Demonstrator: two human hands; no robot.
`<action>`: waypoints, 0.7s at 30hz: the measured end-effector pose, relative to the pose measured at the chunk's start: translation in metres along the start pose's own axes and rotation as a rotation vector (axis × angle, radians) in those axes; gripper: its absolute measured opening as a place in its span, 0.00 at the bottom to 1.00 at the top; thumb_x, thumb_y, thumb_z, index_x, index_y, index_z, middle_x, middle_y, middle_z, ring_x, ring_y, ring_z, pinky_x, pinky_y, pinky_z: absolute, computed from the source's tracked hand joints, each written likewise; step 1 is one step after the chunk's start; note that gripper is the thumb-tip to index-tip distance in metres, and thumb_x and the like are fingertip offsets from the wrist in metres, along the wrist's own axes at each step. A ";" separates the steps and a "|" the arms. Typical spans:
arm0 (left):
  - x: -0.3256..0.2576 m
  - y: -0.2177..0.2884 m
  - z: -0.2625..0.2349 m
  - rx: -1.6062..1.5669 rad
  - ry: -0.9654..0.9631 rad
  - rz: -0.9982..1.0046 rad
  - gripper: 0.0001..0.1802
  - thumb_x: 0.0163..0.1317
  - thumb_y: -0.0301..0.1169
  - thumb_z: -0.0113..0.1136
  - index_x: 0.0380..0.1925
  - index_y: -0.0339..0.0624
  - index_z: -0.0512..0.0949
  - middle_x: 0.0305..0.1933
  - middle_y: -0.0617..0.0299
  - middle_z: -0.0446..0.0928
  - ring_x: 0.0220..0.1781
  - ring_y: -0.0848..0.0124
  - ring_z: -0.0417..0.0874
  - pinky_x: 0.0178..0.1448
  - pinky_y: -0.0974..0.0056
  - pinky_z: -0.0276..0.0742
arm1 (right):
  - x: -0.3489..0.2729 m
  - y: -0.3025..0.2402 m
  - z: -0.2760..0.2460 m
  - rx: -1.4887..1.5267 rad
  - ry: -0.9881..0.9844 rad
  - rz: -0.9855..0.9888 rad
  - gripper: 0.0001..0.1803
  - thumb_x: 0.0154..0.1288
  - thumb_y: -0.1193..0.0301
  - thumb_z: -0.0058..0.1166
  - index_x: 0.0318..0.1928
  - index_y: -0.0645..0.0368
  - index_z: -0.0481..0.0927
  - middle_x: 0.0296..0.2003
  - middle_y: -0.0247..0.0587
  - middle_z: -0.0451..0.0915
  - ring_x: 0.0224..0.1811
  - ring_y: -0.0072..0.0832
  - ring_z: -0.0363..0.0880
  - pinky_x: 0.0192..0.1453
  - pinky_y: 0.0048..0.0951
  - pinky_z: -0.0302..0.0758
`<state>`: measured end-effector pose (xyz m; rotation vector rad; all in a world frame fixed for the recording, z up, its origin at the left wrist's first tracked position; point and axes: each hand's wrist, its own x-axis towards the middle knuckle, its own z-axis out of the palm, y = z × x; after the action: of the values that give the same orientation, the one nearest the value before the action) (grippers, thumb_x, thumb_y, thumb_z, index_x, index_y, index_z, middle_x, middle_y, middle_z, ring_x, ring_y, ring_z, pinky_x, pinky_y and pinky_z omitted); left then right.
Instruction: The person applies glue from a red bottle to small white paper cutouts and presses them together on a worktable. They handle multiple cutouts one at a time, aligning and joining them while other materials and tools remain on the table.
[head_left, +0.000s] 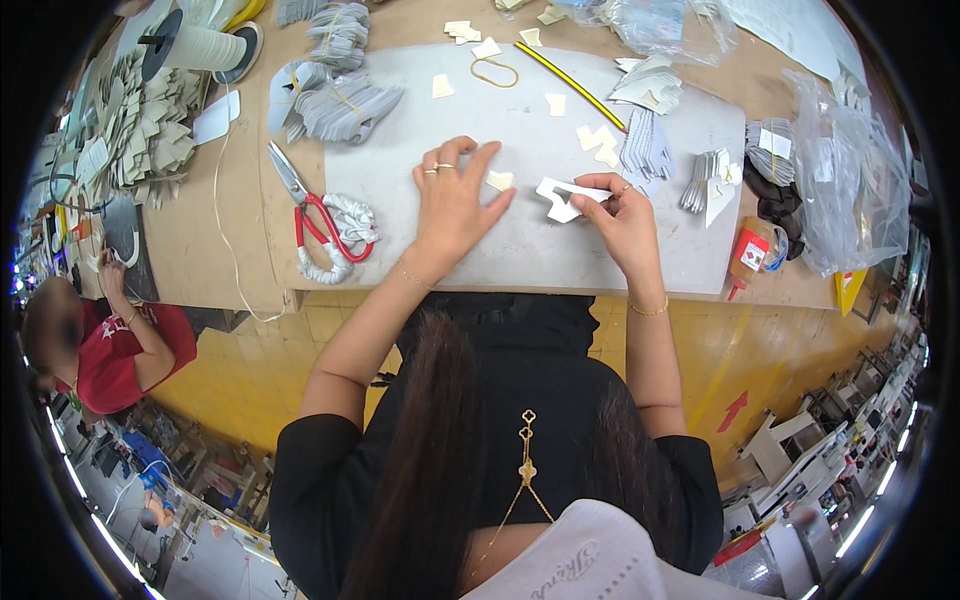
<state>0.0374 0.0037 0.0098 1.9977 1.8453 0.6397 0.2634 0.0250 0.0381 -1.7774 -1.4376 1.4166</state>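
Between the thumb and fingers of my right hand [620, 215] is a white cut-out piece [562, 207] with a notched edge, held just above the grey board [400, 190]. My left hand [455, 200] rests over the board with its fingers apart and nothing in its grasp. A small cream patch [500, 181] lies by its thumb and forefinger. More cream patches [598, 140] are scattered farther off, near a yellow-and-black pencil-like stick [570, 85] and a rubber band [494, 73]. Beyond my right hand sits a fanned stack of grey-white pieces [647, 145].
Red-handled scissors [325, 225], partly wrapped in white, lie left of my hands. Banded bundles [345, 105], a pile of cream pieces [150, 125] and a thread spool [205, 48] stand farther left. On the right are a small bottle [748, 250] and clear plastic bags [850, 190]. A co-worker [130, 340] sits at left.
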 end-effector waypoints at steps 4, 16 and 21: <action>0.021 -0.024 -0.008 0.060 0.132 -0.051 0.28 0.55 0.35 0.70 0.57 0.48 0.76 0.55 0.54 0.70 0.56 0.55 0.68 0.62 0.51 0.62 | 0.001 0.006 -0.003 0.070 0.044 0.000 0.14 0.63 0.73 0.65 0.48 0.63 0.83 0.33 0.34 0.83 0.29 0.15 0.75 0.34 0.18 0.72; 0.043 -0.018 -0.005 0.009 0.213 0.003 0.14 0.60 0.33 0.66 0.46 0.46 0.80 0.52 0.56 0.71 0.53 0.55 0.69 0.60 0.52 0.62 | 0.007 0.010 -0.003 0.222 0.070 -0.020 0.16 0.66 0.74 0.61 0.52 0.66 0.81 0.40 0.40 0.85 0.34 0.19 0.81 0.39 0.21 0.77; 0.058 -0.031 -0.016 -0.048 0.210 0.011 0.11 0.62 0.34 0.65 0.41 0.41 0.82 0.48 0.53 0.73 0.49 0.55 0.72 0.56 0.54 0.66 | 0.008 0.009 0.001 0.243 0.053 -0.037 0.15 0.66 0.74 0.61 0.51 0.66 0.81 0.39 0.40 0.85 0.33 0.18 0.81 0.38 0.21 0.77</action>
<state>0.0058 0.0637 0.0120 1.9760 1.9159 0.9189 0.2659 0.0285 0.0272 -1.6163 -1.2082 1.4459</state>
